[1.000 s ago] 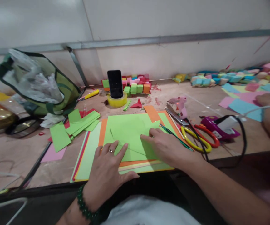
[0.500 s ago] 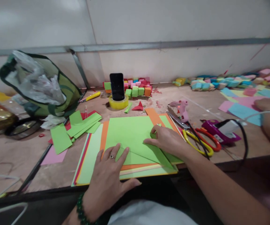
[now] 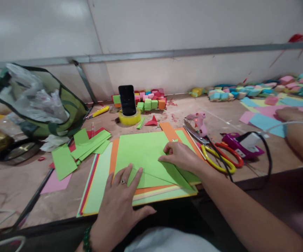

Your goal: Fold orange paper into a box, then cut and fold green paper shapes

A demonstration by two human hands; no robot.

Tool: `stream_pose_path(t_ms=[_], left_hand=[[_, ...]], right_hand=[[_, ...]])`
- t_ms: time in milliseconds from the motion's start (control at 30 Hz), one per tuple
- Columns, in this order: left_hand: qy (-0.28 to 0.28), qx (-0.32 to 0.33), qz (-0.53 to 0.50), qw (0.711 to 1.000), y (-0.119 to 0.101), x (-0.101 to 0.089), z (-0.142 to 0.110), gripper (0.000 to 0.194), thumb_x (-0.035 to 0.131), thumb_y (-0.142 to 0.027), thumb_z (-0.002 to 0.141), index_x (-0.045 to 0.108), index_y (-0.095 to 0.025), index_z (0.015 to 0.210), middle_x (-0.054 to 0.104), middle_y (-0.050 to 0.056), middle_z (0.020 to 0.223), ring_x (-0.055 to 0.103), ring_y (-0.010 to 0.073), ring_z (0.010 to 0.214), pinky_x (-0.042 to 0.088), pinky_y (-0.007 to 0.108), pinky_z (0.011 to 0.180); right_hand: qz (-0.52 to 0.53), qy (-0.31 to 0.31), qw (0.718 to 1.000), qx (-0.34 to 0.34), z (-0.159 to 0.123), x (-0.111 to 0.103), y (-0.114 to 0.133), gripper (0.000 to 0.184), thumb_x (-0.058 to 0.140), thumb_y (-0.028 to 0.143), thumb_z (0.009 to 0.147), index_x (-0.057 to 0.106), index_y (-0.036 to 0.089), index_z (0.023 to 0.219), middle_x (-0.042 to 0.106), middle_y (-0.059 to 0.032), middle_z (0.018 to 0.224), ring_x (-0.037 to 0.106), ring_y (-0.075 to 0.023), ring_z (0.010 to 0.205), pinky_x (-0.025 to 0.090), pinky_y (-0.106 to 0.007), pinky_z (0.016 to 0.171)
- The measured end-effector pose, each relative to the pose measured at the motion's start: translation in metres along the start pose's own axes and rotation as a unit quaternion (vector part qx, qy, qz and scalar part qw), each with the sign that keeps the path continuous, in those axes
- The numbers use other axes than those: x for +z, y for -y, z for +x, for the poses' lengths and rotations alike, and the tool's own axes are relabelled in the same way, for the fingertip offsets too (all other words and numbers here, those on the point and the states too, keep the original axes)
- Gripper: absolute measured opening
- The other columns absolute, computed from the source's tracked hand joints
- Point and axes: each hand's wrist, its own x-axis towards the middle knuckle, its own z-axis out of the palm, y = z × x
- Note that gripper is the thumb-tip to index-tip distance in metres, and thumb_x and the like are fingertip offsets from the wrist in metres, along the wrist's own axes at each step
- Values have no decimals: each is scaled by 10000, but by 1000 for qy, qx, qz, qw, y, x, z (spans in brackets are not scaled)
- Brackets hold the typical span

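A light green sheet of paper (image 3: 140, 147) lies on top of a stack of coloured paper sheets (image 3: 95, 201) at the table's front edge. My left hand (image 3: 125, 194) rests on the sheet's lower left part, fingers spread, a ring on one finger. Over the sheet's right side, my right hand (image 3: 181, 155) has its thumb and fingers curled in on the green paper. Below that hand a pointed green flap (image 3: 184, 180) stands out, its edge slanting toward the front. My fingertips partly hide the grip. An orange paper strip (image 3: 169, 131) crosses the sheet's far right corner.
Yellow-and-red-handled scissors (image 3: 219, 162), a pink glue gun (image 3: 200, 122) and a purple device (image 3: 243, 147) lie rightward. Behind stands a phone (image 3: 127, 99) in a yellow tape roll (image 3: 129, 118). Green paper pieces (image 3: 64, 161) and a bag (image 3: 69, 105) are leftward. Another person's arm (image 3: 300, 140) reaches in.
My right hand's fingers have curled in on the paper, and the slanted green flap has appeared below it. The green pen beside that hand is now out of sight. My left hand stays flat.
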Motion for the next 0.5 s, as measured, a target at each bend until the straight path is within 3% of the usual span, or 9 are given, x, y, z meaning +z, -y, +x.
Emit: stream_pose_path(t_ms=[167,333,500], left_hand=[[0,0,9,1000,-1,1,-2,886,507,-757,716,398,-225,1416,448,191,1403,413,373,1231,299,594,1001],[9,-6,16,1000,-3,-2,0,868,502,-747,729,399,-224,1414,472,186,1392,421,366,1253,270,606,1025],[5,2,26,1000,-3,-4,3,893,455,-774,732,415,-188,1404,453,196,1409,377,379,1305,258,611,1040]], right_hand=[[110,11,993,-30,4,6,-7,196,694,313,677,558,173,690,581,41,630,511,-102,583,366,-215,536],[195,12,981,-12,4,10,-9,277,668,327,692,517,176,868,567,63,594,476,-87,486,344,-201,453],[219,6,976,0,2,9,-10,296,682,313,682,516,181,888,576,63,574,471,-88,486,335,-197,448]])
